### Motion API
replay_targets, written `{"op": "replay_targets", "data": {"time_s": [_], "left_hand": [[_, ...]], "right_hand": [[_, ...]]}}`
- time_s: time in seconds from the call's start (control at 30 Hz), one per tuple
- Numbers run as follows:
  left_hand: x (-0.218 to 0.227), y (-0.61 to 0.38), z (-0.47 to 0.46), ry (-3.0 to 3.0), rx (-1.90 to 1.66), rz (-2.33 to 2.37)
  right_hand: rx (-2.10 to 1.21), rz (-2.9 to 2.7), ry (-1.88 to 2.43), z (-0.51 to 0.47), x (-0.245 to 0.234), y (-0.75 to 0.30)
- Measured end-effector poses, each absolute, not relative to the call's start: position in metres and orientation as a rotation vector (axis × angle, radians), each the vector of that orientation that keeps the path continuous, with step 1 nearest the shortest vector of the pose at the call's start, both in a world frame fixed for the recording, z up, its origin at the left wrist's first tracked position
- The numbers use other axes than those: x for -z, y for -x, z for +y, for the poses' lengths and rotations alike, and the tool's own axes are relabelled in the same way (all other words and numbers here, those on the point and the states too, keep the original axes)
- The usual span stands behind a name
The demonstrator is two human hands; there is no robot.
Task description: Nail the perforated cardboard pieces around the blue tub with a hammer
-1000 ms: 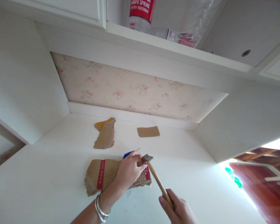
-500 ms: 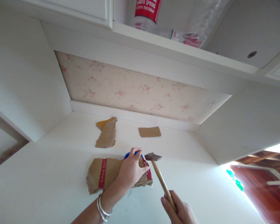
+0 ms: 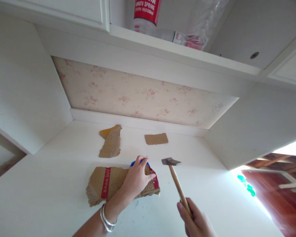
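Note:
My left hand is over a torn piece of brown cardboard with red printed strips and many small holes. Its thumb and index finger pinch a thin nail, mostly covered by the fingers. Behind those fingers lies a blue object, largely hidden. A hammer with a wooden handle and a dark metal head is gripped in my right hand. The hammer head hangs to the right of my left hand, apart from the nail.
Two smaller hole-dotted cardboard pieces lie farther back: a torn one and a rectangular one. All rest on a white surface. Overhead, a white shelf holds clear plastic bottles with red labels. White side panels stand left and right.
The hammer and my right hand have moved right, away from my left hand. My left hand keeps its pinch over the cardboard. The view has shifted slightly.

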State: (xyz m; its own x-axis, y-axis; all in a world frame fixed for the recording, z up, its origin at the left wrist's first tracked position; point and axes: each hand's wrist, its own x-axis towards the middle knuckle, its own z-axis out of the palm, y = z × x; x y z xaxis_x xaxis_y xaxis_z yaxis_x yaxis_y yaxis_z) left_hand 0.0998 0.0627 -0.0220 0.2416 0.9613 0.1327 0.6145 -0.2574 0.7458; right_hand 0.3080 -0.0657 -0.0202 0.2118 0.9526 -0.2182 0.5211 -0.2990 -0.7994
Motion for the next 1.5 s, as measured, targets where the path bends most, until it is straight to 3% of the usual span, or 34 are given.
{"op": "replay_targets", "data": {"time_s": [0.3,0.47,0.77,0.9,1.17,1.5], "left_hand": [[-0.014,-0.073,0.085,-2.268,-0.509,1.338],[-0.033,-0.074,0.138,-2.439,-0.212,1.466],[-0.001,-0.132,0.205,-2.361,0.546,1.39],[0.014,-0.143,0.215,-2.313,0.695,1.345],[0.031,-0.135,0.216,-2.395,0.52,1.218],[-0.019,-0.084,0.198,-2.403,-0.122,1.207]], "right_hand": [[-0.615,-1.44,2.166,-0.077,0.064,-0.341],[-0.591,-1.546,2.271,-0.071,0.073,-0.348],[-0.566,-1.624,2.293,-0.051,0.077,-0.345],[-0.528,-1.686,2.303,-0.046,0.073,-0.341],[-0.351,-1.788,2.328,-0.041,0.078,-0.333],[-0.28,-1.806,2.306,-0.044,0.083,-0.332]]}}
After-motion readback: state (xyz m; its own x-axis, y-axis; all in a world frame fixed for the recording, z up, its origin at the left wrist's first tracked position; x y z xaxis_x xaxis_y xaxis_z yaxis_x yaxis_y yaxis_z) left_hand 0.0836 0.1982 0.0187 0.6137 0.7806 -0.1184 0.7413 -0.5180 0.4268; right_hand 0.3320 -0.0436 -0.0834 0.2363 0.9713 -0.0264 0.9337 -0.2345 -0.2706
